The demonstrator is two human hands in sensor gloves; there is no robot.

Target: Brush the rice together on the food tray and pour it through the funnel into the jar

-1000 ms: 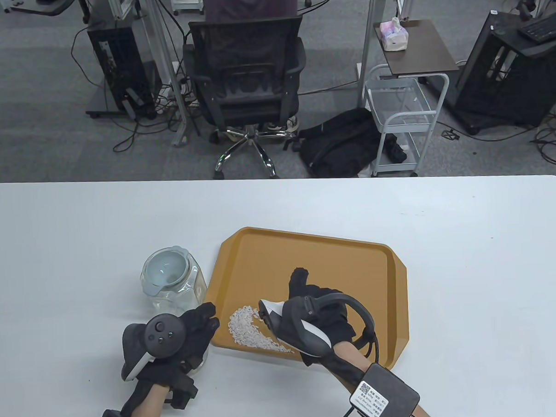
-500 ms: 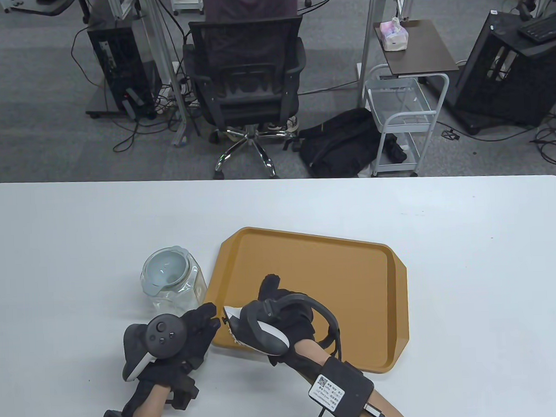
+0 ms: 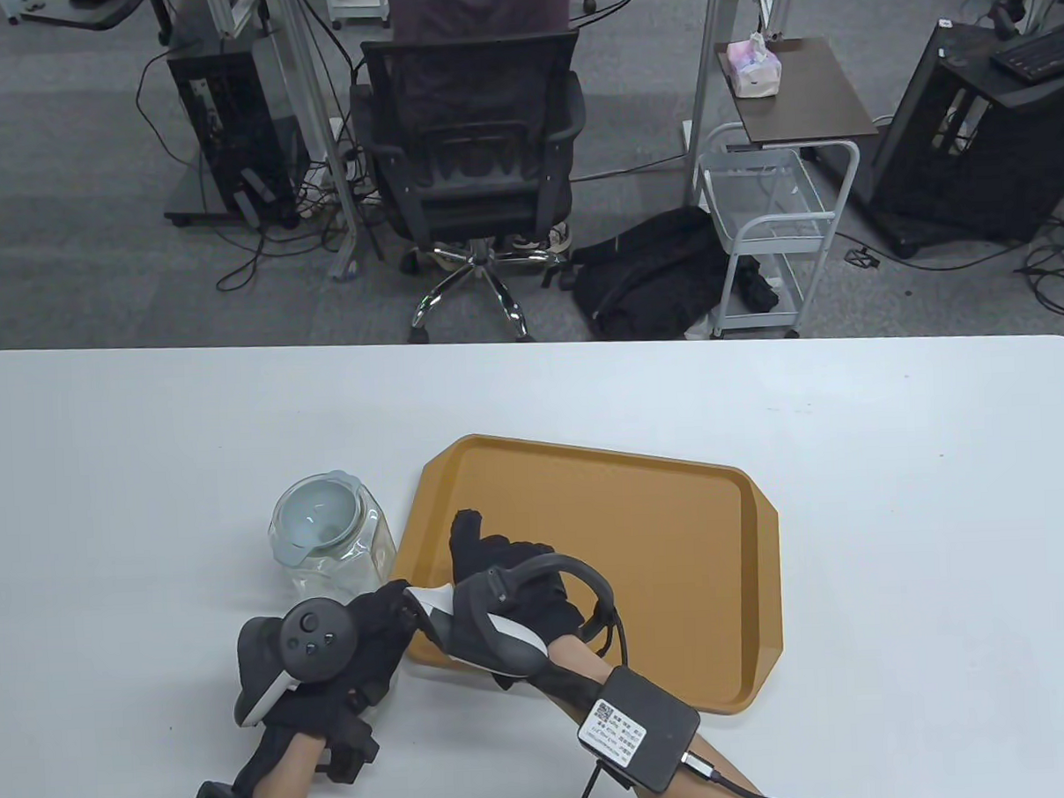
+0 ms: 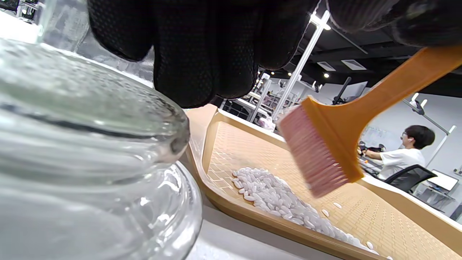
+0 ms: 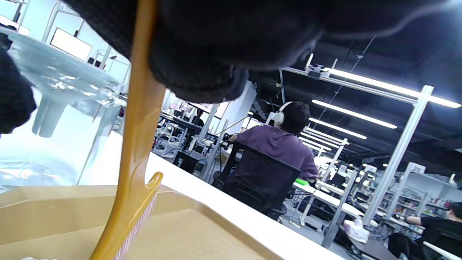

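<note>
Two gloved hands work at the near left corner of the orange-brown plastic food tray (image 3: 661,534) on the white tabletop (image 3: 896,454). Your right hand (image 3: 504,576) has slid leftward along the tray's near edge since a second ago, and from above it now covers the rice that was in plain sight then. Its fingers (image 5: 202,72) are curled around the handle of the flat orange brush with pink bristles (image 4: 325,151). In the left wrist view, the bristles hang just above the pile of white rice grains (image 4: 278,202), which lies heaped against the tray's near wall. Your left hand (image 3: 349,645) has stayed just beside that tray corner, fingers resting at the base of the clear glass jar (image 3: 331,536); whether they grip it, I cannot tell. A pale translucent funnel (image 3: 317,514) sits in the jar's mouth.
</note>
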